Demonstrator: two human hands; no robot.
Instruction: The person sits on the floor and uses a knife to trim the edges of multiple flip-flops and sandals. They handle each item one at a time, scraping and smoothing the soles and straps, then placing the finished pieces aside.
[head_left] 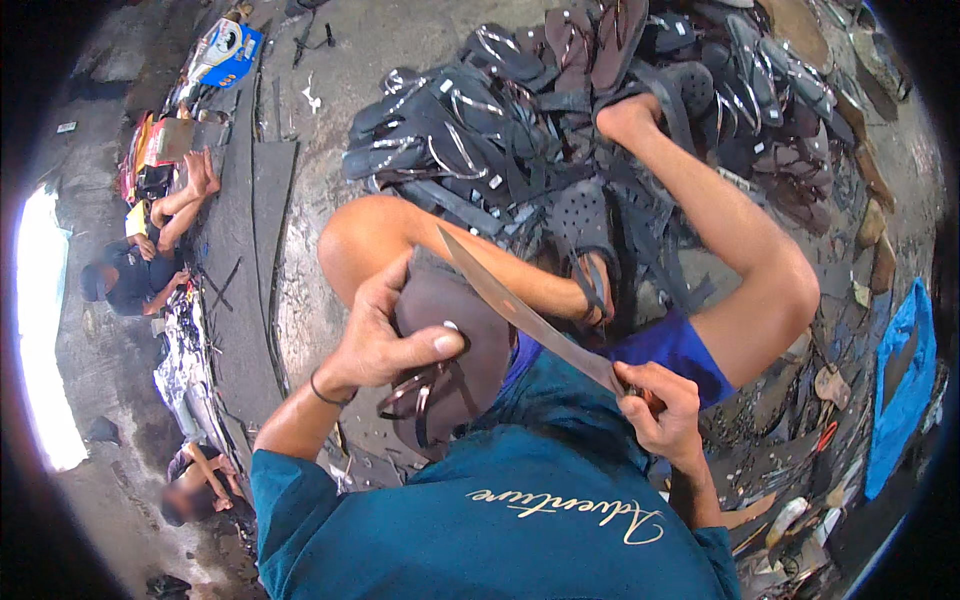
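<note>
My left hand grips a dark brown flip-flop, its thumb laid across the sole near a small white spot. The strap of the flip-flop hangs in shiny loops below the hand. In my right hand is a large knife, held by its handle. Its long curved blade slants up and left, and its tip reaches past the upper edge of the sole. From this view I cannot tell whether blade and sole touch. My bent legs lie on either side beyond the hands.
A heap of dark flip-flops covers the floor ahead, mixed with black strips around my feet. Long dark sheets lie to the left. Two people sit farther left, near a blue and white box. Scraps and a blue sheet lie on the right.
</note>
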